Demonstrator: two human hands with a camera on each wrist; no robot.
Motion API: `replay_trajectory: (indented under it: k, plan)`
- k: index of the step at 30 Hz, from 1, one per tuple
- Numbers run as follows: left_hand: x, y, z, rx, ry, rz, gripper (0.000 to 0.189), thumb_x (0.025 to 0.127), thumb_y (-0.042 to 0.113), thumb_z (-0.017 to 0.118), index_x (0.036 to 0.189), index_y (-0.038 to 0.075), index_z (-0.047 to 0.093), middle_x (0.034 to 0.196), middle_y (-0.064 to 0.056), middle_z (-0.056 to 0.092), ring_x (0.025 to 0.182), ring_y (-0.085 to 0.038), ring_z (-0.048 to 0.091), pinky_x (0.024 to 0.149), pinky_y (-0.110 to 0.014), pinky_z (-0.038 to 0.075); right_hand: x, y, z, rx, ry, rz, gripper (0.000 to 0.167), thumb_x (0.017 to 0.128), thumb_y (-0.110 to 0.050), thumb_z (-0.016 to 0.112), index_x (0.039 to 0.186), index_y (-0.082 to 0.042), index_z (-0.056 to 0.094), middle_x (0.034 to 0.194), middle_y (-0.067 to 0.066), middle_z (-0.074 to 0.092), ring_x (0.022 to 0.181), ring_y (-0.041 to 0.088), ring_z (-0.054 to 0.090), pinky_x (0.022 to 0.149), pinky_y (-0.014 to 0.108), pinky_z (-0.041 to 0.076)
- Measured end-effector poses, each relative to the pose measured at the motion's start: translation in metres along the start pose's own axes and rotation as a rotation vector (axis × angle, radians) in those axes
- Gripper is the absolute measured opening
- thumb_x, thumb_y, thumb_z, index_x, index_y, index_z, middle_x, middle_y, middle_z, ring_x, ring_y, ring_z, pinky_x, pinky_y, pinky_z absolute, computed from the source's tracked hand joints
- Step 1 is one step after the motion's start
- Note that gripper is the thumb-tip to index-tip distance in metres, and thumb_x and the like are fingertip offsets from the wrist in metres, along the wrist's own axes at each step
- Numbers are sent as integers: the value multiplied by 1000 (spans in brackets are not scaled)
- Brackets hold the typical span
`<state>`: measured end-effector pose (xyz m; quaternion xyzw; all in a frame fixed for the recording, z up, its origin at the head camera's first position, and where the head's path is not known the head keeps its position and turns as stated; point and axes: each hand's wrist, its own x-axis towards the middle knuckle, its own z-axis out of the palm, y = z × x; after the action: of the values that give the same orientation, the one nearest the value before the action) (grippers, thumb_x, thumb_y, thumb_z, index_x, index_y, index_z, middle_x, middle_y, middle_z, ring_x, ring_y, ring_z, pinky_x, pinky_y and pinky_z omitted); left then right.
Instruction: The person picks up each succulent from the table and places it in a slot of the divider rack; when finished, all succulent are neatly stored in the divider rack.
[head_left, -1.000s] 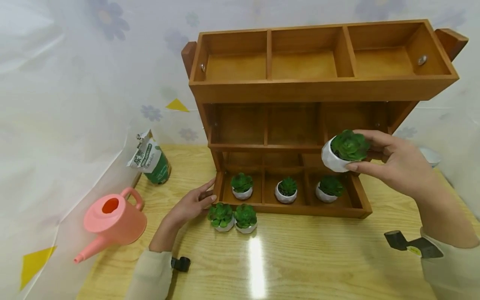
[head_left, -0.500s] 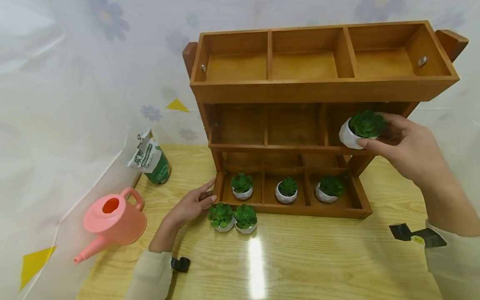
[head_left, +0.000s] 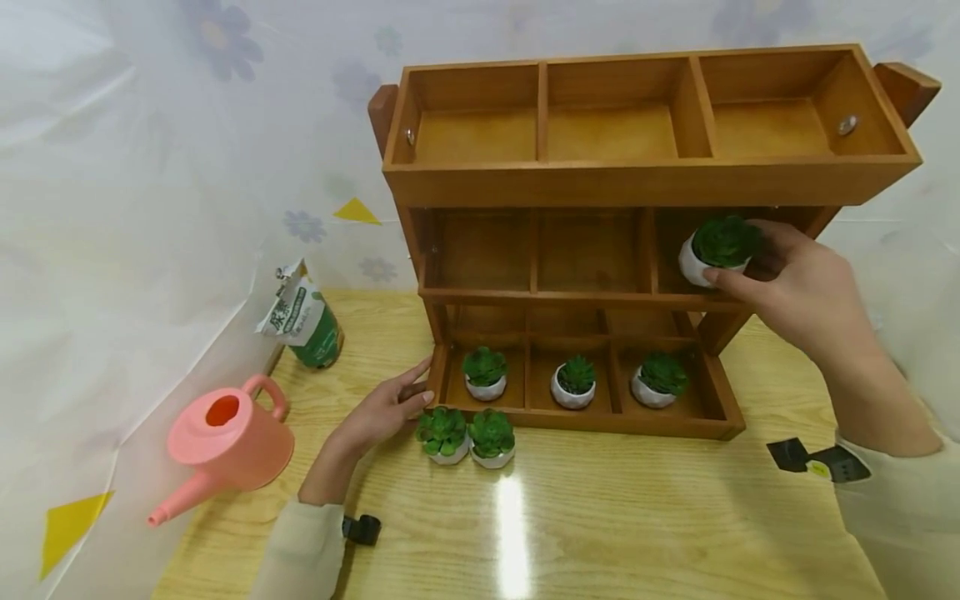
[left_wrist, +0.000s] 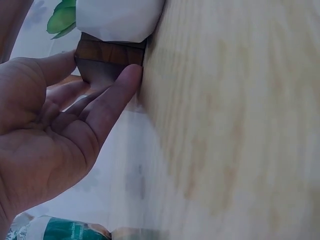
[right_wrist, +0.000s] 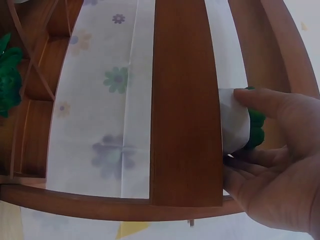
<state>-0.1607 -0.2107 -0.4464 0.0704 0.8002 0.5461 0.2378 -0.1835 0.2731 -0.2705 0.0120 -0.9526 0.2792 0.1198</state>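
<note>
A three-tier wooden plant shelf point(head_left: 652, 187) stands on the table. My right hand point(head_left: 813, 292) pinches a white faceted pot with a green succulent point(head_left: 723, 246) at the right compartment of the middle tier. In the right wrist view, thumb and fingers hold the white pot point(right_wrist: 235, 121), which sits partly behind the tier's front board point(right_wrist: 187, 105). My left hand point(head_left: 384, 410) holds the front left corner of the bottom tier. The left wrist view shows thumb and fingers around that wooden corner point(left_wrist: 107, 55). Potted succulents stand in the bottom tier's left point(head_left: 485, 372), middle point(head_left: 573, 382) and right point(head_left: 658, 380) compartments.
Two more potted succulents point(head_left: 442, 435) point(head_left: 492, 437) stand side by side on the table point(head_left: 637, 517), just before the shelf's left front. A pink watering can point(head_left: 232, 446) and a green-and-white bag point(head_left: 306, 321) are at the left. The top tier overhangs the middle one.
My right hand has carried the potted succulent up and to the right, then slightly back into the middle tier's right compartment. The left hand has stayed at the shelf's corner.
</note>
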Motion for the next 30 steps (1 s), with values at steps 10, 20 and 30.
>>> replay_trajectory:
  k: [10, 20, 30]
  plan:
    - [-1, 2, 1, 8, 2, 1, 63, 109, 24, 48, 163, 34, 17, 163, -21, 33, 144, -40, 44, 105, -56, 49, 4, 0, 9, -9, 7, -30, 71, 92, -45, 71, 146, -3, 50, 124, 32, 63, 112, 48, 60, 88, 61, 43]
    - [0, 1, 0, 14, -3, 2, 63, 109, 27, 48, 163, 35, 15, 163, -19, 33, 145, -38, 43, 106, -54, 49, 8, 1, 11, -3, -19, -47, 73, 96, -41, 68, 150, 0, 42, 131, 34, 56, 116, 53, 53, 92, 71, 39]
    - [0, 1, 0, 29, -12, 12, 63, 110, 27, 47, 163, 35, 14, 164, -20, 32, 144, -38, 44, 104, -52, 51, 10, -1, 11, -14, -31, -32, 88, 95, -36, 70, 162, -7, 21, 157, 31, 36, 129, 61, 42, 99, 76, 33]
